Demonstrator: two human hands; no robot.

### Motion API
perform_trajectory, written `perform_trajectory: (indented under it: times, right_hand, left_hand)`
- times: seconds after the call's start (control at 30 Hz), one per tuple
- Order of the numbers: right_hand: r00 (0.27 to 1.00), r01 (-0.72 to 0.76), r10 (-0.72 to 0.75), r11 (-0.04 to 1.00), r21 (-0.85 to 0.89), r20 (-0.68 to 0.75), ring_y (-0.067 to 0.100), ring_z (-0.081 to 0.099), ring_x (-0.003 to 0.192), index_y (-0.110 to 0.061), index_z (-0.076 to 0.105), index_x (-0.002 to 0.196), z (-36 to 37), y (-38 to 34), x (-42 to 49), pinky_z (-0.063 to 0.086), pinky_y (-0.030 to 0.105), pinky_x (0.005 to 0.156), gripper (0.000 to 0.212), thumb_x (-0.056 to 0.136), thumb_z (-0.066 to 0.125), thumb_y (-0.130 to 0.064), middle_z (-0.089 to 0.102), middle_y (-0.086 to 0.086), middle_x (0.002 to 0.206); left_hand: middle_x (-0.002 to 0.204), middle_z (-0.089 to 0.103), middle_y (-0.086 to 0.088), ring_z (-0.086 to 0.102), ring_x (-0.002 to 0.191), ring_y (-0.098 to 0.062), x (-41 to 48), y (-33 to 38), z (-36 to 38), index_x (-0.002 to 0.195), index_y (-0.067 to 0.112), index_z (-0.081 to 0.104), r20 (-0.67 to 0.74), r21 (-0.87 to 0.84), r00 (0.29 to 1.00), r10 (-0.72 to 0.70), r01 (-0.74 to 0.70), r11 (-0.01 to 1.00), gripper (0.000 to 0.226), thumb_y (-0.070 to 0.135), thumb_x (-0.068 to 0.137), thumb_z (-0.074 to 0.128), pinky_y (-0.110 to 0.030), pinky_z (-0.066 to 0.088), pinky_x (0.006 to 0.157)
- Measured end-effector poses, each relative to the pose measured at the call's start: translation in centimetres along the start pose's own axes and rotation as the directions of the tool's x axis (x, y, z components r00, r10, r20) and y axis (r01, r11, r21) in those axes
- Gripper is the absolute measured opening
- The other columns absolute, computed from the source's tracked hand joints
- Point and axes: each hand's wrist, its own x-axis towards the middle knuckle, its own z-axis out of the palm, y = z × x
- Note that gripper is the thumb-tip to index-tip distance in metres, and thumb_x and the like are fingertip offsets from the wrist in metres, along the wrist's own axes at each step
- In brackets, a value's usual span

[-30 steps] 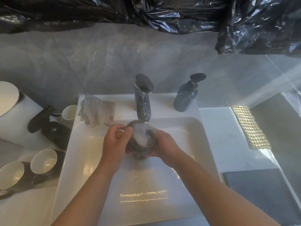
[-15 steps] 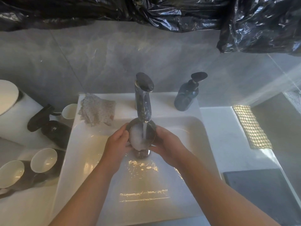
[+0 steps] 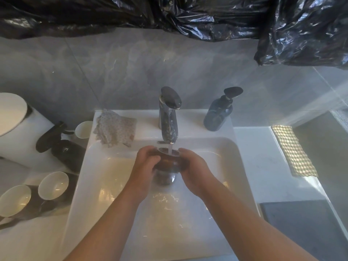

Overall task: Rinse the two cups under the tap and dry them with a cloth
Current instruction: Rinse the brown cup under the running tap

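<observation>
Both hands are wrapped round one dark cup [image 3: 169, 163], held over the white sink [image 3: 113, 178] directly under the tap [image 3: 168, 119], whose stream falls onto it. The left hand [image 3: 146, 163] curls its fingers over the cup's left side, and the right hand [image 3: 195, 169] grips the right. The speckled cloth [image 3: 114, 129] lies crumpled on the ledge left of the tap, with a dark soap bottle [image 3: 218, 115] to the right. Two pale-lined cups [image 3: 53, 182] stand on the counter at the left.

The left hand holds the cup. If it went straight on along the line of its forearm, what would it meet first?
Most likely the tap, whose spout ends just beyond the left hand and the cup. Depth is unclear, so the hand might pass under the spout.
</observation>
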Motion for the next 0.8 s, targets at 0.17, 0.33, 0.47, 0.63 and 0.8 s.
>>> perform_trajectory:
  times: [0.17,0.33,0.47,0.63,0.8]
  right_hand:
    - [0.994,0.105,-0.103,0.991,-0.085,0.021,0.037,0.063,0.107,-0.003,0.064,0.121,0.2,0.9,-1.0,0.053,0.047,0.092,0.047,0.077,0.051,-0.014,0.066,0.025,0.118]
    - [0.961,0.275,-0.273,0.941,-0.2,0.039,0.04,0.062,0.11,-0.01,0.063,0.121,0.2,1.0,-1.7,0.054,0.044,0.089,0.047,0.075,0.05,-0.007,0.068,0.016,0.116]
    - [0.952,0.307,-0.297,0.914,-0.264,0.078,0.029,0.063,0.117,-0.011,0.061,0.129,0.3,0.7,-2.3,0.053,0.041,0.101,0.061,0.069,0.048,-0.009,0.068,0.011,0.123]
    - [0.961,0.275,-0.264,0.896,-0.35,0.082,0.027,0.061,0.118,-0.014,0.059,0.132,0.7,1.0,-2.6,0.054,0.034,0.097,0.064,0.07,0.045,-0.015,0.066,0.008,0.126]
    - [0.943,0.333,-0.289,0.792,-0.513,0.165,0.013,0.059,0.12,-0.027,0.054,0.136,1.2,0.5,-2.8,0.05,0.039,0.104,0.054,0.083,0.047,-0.024,0.064,-0.005,0.128]
  left_hand:
    - [0.08,0.074,0.02,0.069,0.077,0.002,-0.3,1.3,0.5,0.102,0.03,0.063,0.151,0.19,0.987,0.057,-0.086,0.978,0.036,0.014,0.07,0.056,-0.015,0.052,0.066]
    - [0.091,0.076,0.018,0.072,0.086,0.0,-0.1,0.8,0.5,0.102,0.04,0.064,0.049,0.277,0.998,0.043,-0.055,0.959,0.048,0.002,0.077,0.079,-0.016,0.054,0.067]
    - [0.091,0.076,0.016,0.071,0.084,0.002,-0.2,0.3,0.8,0.099,0.037,0.068,-0.021,0.342,0.998,0.061,-0.051,0.938,0.035,0.014,0.077,0.083,-0.016,0.055,0.068]
    - [0.091,0.074,0.01,0.07,0.085,-0.01,0.1,-0.1,1.1,0.091,0.034,0.068,-0.154,0.353,0.98,0.13,-0.068,0.933,0.021,0.021,0.1,0.054,-0.03,0.053,0.079]
    - [0.099,0.075,0.001,0.069,0.094,-0.019,-0.2,-0.1,0.9,0.089,0.037,0.072,-0.17,0.229,0.981,0.088,-0.048,0.972,0.04,0.019,0.106,0.04,-0.041,0.054,0.089]
